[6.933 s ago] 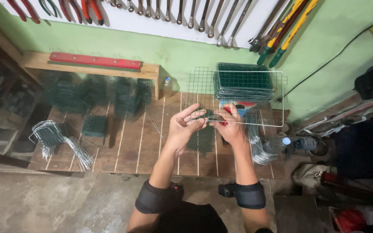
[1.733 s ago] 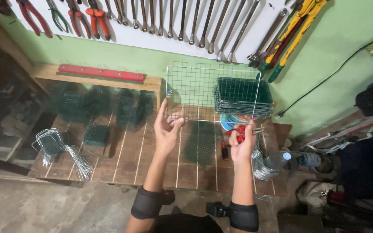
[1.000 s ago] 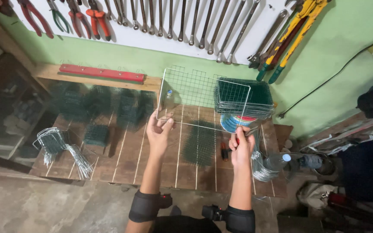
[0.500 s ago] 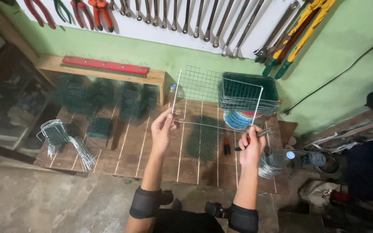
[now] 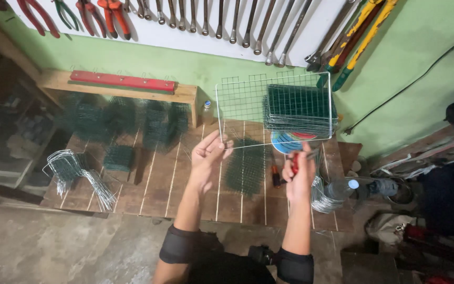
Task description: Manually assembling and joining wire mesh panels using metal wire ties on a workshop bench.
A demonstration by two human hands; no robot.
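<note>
A rectangular wire mesh panel with a pale frame [image 5: 243, 105] is held upright above the wooden bench [image 5: 164, 184]. My left hand [image 5: 208, 158] pinches its lower left corner. My right hand [image 5: 301, 176] is shut on red-handled pliers [image 5: 294, 164], whose jaws meet the panel's bottom edge near the right. Behind the panel stands a stack of green mesh panels [image 5: 298, 108]. A small square of green mesh [image 5: 245, 168] lies flat on the bench under my hands.
Bent wire pieces [image 5: 77, 173] lie at the bench's left end, piles of green mesh [image 5: 122, 123] at the back, a wire coil [image 5: 324, 192] and plastic bottle [image 5: 342, 188] at right. Wrenches and pliers [image 5: 106, 16] hang on the wall. A red bar [image 5: 122, 80] rests on a shelf.
My hands have lifted the mesh panel from the bench and turned it upright. In the last half second the panel shifted slightly; my right hand brought the pliers to its bottom edge.
</note>
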